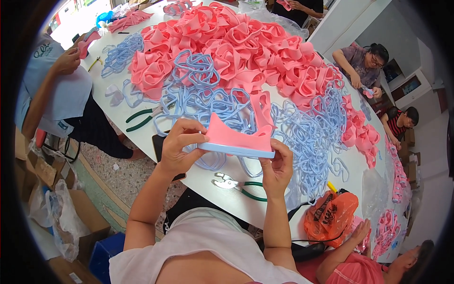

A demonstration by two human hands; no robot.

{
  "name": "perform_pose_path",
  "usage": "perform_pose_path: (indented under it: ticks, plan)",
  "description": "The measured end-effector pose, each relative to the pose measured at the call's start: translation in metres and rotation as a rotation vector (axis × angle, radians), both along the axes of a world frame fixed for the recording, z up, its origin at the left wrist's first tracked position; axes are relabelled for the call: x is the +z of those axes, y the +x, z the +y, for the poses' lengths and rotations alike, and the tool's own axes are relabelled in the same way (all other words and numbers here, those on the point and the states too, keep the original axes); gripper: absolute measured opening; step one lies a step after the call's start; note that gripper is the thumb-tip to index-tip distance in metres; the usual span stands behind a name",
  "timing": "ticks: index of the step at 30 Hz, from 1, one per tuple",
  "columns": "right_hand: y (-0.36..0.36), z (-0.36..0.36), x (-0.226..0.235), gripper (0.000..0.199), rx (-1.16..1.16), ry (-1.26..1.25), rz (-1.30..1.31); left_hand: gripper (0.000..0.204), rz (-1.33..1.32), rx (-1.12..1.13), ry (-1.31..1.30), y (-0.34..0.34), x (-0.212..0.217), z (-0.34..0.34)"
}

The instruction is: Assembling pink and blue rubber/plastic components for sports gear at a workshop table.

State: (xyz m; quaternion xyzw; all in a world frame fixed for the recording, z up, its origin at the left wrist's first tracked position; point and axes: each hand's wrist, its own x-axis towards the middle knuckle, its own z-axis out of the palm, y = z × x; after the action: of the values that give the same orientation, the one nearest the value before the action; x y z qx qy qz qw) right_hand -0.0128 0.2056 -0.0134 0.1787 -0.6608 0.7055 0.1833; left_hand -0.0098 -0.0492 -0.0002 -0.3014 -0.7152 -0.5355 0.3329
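Observation:
Between my two hands, above the white table (204,185), is a pink soft piece shaped like a slipper upper (231,135), with a light blue band (236,150) along its lower edge. My left hand (182,144) pinches its left end between thumb and fingers. At the right end, my right hand (278,165) grips the band's tip. Green-handled pliers (236,183) lie on the table just below the piece. Loose light blue bands (208,106) are heaped right behind it. A pink piece (261,111) stands among them.
A big pile of pink pieces (236,42) covers the far table. More blue bands (312,137) lie at right, near an orange plastic bag (331,217). Other green-handled pliers (150,115) rest at left. Several people work around the table; cardboard boxes (87,227) stand lower left.

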Motion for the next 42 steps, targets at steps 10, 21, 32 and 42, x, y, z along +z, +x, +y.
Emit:
perform_pose_path:
  ticks: [10, 21, 32, 42]
  plan:
    - [0.021, 0.026, 0.017, 0.057, -0.028, 1.238, -0.021, 0.038, 0.023, 0.173, -0.041, 0.002, -0.016, -0.013]
    - [0.041, 0.038, -0.025, 0.077, 0.258, 1.803, -0.006, 0.041, 0.059, 0.231, -0.008, 0.013, -0.021, -0.036]
    - [0.029, 0.045, -0.039, 0.03, 0.411, 1.796, -0.025, 0.039, 0.062, 0.24, -0.009, 0.022, -0.022, -0.043]
    - [0.03, 0.05, 0.031, 0.036, 0.259, 1.594, -0.154, 0.04, 0.037, 0.249, -0.024, 0.033, -0.019, -0.054]
